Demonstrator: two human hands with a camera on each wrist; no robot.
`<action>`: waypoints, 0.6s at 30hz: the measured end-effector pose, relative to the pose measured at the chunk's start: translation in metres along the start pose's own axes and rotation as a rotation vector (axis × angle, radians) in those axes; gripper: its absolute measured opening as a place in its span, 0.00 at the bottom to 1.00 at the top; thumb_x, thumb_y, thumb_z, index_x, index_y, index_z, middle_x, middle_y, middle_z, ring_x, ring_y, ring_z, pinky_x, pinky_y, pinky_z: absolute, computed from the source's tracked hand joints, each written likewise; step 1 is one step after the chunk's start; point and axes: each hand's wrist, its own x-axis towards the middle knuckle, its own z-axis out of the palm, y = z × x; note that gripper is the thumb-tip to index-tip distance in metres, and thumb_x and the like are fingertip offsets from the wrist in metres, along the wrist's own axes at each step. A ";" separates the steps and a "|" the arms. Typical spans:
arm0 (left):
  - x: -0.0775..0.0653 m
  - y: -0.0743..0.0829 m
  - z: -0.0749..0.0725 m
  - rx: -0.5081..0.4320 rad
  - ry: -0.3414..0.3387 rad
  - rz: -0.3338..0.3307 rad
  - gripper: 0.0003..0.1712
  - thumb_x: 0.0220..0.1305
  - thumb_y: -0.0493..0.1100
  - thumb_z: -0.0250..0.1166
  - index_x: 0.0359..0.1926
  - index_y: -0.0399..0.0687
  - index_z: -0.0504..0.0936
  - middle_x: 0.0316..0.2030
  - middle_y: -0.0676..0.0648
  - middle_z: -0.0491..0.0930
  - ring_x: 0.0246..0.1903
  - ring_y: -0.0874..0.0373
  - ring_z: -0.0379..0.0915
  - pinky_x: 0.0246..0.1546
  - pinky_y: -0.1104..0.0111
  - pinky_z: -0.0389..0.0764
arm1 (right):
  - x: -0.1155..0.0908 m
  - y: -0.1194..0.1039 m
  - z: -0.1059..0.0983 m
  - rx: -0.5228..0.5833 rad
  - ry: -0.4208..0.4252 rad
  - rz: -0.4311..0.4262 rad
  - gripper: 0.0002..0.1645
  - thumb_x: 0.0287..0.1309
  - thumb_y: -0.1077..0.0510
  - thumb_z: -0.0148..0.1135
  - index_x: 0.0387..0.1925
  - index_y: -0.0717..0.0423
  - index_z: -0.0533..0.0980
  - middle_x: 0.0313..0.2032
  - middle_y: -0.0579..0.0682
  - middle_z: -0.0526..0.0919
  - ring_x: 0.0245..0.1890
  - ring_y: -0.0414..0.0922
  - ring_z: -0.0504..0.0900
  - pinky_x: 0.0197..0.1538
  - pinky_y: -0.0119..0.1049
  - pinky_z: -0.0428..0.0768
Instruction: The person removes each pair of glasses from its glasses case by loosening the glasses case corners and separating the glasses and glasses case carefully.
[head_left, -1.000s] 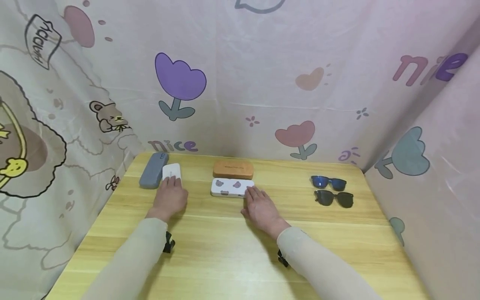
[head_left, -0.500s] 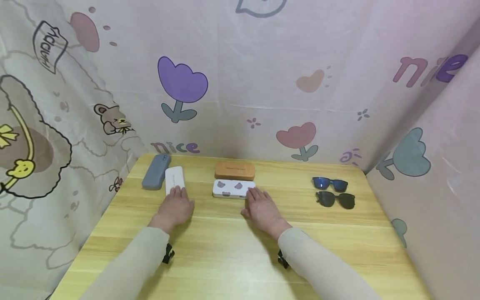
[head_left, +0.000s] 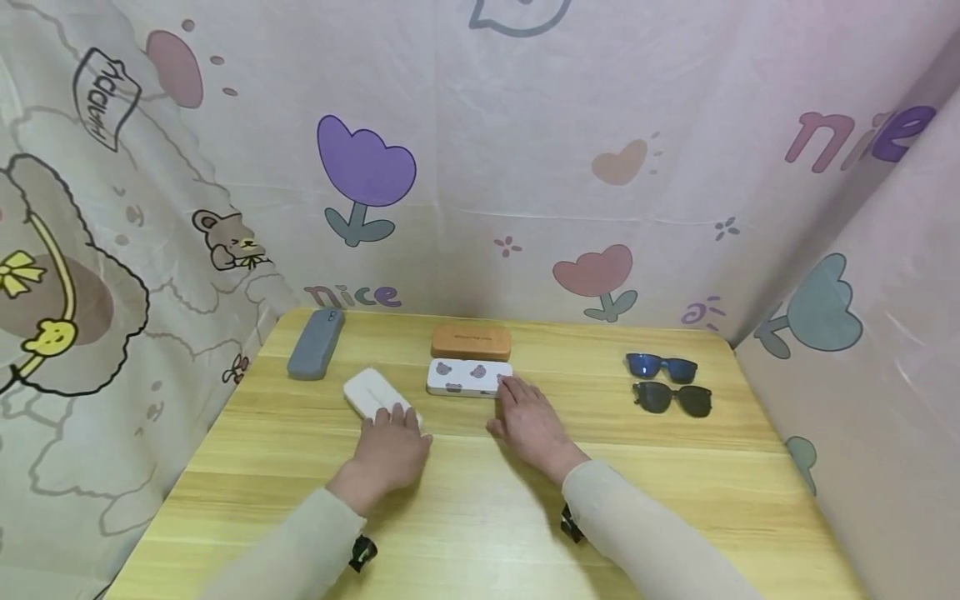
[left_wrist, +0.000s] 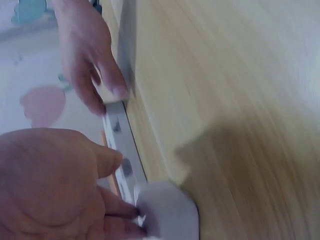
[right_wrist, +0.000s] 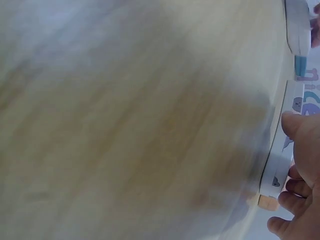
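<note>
My left hand [head_left: 390, 450] rests its fingertips on the near end of a white glasses case [head_left: 371, 392], which lies slantwise on the table. In the left wrist view the thumb [left_wrist: 107, 160] stands apart from the case. The fingers of my right hand [head_left: 532, 425] touch the right end of a white bear-print glasses case [head_left: 465, 377]. Directly behind that one lies an orange glasses case [head_left: 471, 340]. The right wrist view has the right thumb [right_wrist: 292, 124] near the bear-print case's front side.
A blue-grey glasses case [head_left: 317, 343] lies at the table's back left. Toward the right side are blue-lensed sunglasses [head_left: 662, 367] and dark sunglasses [head_left: 672, 399], one pair in front of the other. Printed curtains [head_left: 480, 167] hang behind and beside the wooden table [head_left: 480, 533].
My left hand has drawn the white case away from the blue-grey case, rightward and closer to me. Its near end has swung to the right. The right hand stays almost in place.
</note>
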 end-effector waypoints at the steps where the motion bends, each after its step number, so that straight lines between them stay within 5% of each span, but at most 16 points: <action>1: -0.002 0.005 0.000 -0.021 -0.010 0.016 0.36 0.82 0.53 0.52 0.71 0.23 0.68 0.71 0.24 0.68 0.69 0.22 0.62 0.68 0.28 0.61 | -0.001 0.001 0.001 0.002 0.010 -0.002 0.46 0.74 0.38 0.60 0.77 0.65 0.62 0.78 0.61 0.65 0.79 0.58 0.63 0.77 0.58 0.64; 4: -0.006 0.015 0.002 -0.094 -0.048 0.086 0.35 0.83 0.55 0.48 0.76 0.34 0.67 0.77 0.34 0.64 0.77 0.25 0.53 0.74 0.29 0.49 | -0.003 0.002 0.003 0.010 0.034 -0.001 0.45 0.74 0.38 0.61 0.77 0.65 0.64 0.78 0.60 0.65 0.78 0.57 0.64 0.77 0.57 0.64; 7: -0.008 0.023 0.010 -0.137 -0.061 0.189 0.33 0.84 0.55 0.47 0.79 0.40 0.65 0.79 0.39 0.61 0.79 0.29 0.49 0.77 0.34 0.48 | -0.007 0.004 0.004 0.017 0.081 -0.007 0.43 0.73 0.40 0.63 0.75 0.65 0.66 0.76 0.60 0.68 0.77 0.57 0.67 0.77 0.56 0.66; 13: -0.011 0.047 0.025 -0.147 -0.045 0.292 0.36 0.83 0.50 0.48 0.79 0.30 0.59 0.79 0.28 0.54 0.79 0.27 0.45 0.78 0.40 0.54 | -0.022 0.002 0.003 0.116 0.220 -0.051 0.34 0.74 0.48 0.63 0.70 0.66 0.71 0.70 0.64 0.75 0.71 0.61 0.75 0.73 0.58 0.70; 18: -0.012 0.067 0.029 -0.287 -0.047 0.342 0.37 0.81 0.43 0.48 0.80 0.26 0.51 0.79 0.22 0.47 0.80 0.26 0.42 0.79 0.42 0.51 | -0.044 0.000 0.004 0.242 0.274 -0.105 0.28 0.74 0.52 0.59 0.68 0.63 0.74 0.66 0.62 0.80 0.67 0.61 0.78 0.71 0.59 0.72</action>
